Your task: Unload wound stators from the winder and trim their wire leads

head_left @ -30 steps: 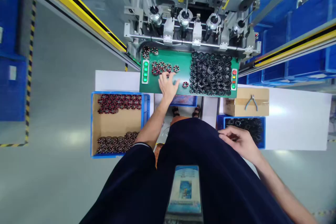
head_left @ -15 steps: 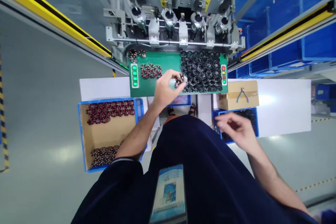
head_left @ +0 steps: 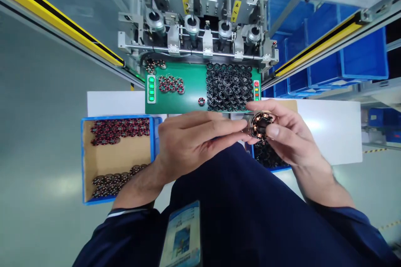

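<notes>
Both hands meet in front of the green work surface [head_left: 188, 100], around a copper-wound motor stator [head_left: 254, 126]. My right hand [head_left: 291, 135] grips it from the right, its thumb against the open face with the copper coils. From the left, the fingertips of my left hand [head_left: 191, 139] pinch the stator's metallic side, fingers long and close together. A single red-and-copper stator [head_left: 201, 101] lies on the green surface behind my left hand. Farther left sits a group of red-edged stators [head_left: 171, 84]; on the right are crowded black ring-shaped parts [head_left: 230, 85].
Behind the surface stands a machine with several cylindrical heads [head_left: 191, 25]. Green buttons [head_left: 151, 86] and a red-topped button panel [head_left: 256, 89] flank it. A blue-rimmed box [head_left: 83, 158] at left holds stators; a bin of black parts [head_left: 269, 155] lies under my right hand.
My left hand has moved right and nearer with the stator from over the green surface. My right hand has risen from the black-parts bin and now grips the stator too. The view shifted slightly.
</notes>
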Action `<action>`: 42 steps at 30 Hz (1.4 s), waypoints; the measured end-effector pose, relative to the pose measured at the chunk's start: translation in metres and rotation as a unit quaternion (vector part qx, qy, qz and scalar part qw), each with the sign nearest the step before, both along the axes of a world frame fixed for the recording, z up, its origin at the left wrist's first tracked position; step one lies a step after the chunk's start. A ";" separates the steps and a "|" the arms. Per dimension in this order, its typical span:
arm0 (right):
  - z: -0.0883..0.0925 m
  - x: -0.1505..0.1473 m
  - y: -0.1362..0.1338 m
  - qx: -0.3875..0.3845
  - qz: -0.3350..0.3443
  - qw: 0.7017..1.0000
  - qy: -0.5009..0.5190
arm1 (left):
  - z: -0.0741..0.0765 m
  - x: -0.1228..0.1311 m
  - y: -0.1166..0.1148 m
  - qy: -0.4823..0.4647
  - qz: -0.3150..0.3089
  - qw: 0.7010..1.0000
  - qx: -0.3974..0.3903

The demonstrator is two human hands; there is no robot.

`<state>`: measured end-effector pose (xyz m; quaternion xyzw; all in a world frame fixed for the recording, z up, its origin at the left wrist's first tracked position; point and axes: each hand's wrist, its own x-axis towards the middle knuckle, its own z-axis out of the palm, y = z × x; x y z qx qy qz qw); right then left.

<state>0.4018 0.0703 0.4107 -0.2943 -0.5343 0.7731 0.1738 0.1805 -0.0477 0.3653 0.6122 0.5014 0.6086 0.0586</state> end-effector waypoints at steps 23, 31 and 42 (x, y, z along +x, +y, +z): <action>-0.010 0.027 0.019 0.130 -0.066 0.989 -0.040 | -0.013 0.046 0.039 -0.256 -0.097 0.953 -0.130; 0.002 0.033 0.022 0.120 -0.011 0.991 -0.062 | -0.038 0.038 0.039 -0.358 -0.135 0.899 -0.214; -0.007 0.029 0.024 0.145 -0.018 0.988 -0.050 | -0.026 0.034 0.032 -0.320 -0.181 0.906 -0.209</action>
